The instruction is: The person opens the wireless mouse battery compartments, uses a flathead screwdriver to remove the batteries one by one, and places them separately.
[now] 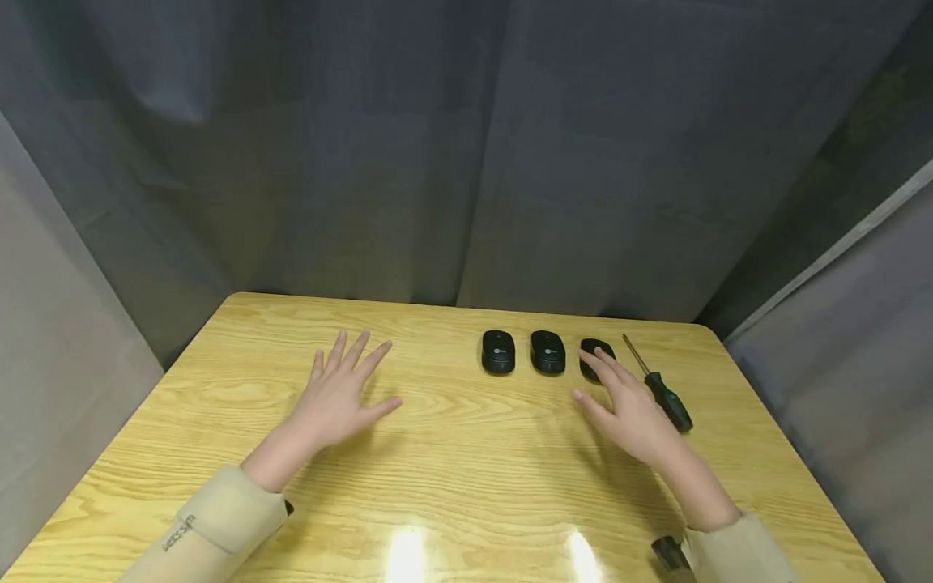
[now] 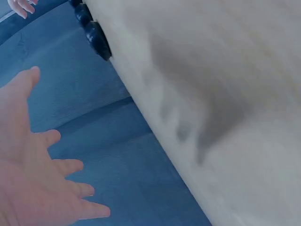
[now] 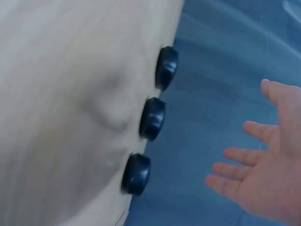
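Note:
Three black computer mice lie in a row toward the back right of the table: the left mouse, the middle mouse and the right mouse. My right hand hovers above the wood with fingers spread, its fingertips overlapping the right mouse in the head view. Just right of that hand lies a screwdriver with a dark green handle, its shaft pointing to the back. Over the left half of the table my left hand is held with fingers straight and apart, holding nothing. The right wrist view shows the right palm bare.
The wooden table has rounded back corners. A dark grey curtain hangs right behind its back edge, and lighter panels stand on both sides. A small black device sits at the right cuff.

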`<state>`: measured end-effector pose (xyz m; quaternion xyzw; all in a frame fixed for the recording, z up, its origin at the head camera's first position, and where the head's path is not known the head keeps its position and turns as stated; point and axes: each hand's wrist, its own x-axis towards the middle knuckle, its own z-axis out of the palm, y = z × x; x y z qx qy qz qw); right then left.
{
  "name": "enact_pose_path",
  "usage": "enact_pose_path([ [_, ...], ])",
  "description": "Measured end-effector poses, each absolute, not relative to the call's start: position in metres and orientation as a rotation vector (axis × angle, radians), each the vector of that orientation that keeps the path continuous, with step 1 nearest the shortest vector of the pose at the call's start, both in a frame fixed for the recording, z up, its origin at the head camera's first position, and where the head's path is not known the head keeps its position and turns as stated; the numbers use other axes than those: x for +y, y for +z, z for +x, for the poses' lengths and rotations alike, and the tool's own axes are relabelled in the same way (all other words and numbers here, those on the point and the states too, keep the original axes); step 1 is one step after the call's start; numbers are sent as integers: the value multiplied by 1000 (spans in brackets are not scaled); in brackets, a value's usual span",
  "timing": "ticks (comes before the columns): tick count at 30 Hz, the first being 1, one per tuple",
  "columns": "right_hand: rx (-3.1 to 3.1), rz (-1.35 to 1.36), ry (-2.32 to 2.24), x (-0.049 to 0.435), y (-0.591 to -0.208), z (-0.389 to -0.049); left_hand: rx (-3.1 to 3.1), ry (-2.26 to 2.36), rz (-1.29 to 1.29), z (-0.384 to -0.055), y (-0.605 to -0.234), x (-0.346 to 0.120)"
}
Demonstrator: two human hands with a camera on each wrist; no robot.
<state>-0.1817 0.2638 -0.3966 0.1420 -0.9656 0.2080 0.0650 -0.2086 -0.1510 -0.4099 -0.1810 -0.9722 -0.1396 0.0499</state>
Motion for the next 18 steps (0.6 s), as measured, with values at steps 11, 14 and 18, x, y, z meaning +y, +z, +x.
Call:
enact_pose_path([
  [11,-2875,384,814,236,-375,-220,-2886,-904,-570,-243,-395,-113],
  [14,-2830,407,877,228,-373,-229,-2851,-1073,-561,-253,-394,-102],
  [18,-2762,460,968,219,-378,-243,-2829,-1242,-503,-266,-394,-87],
])
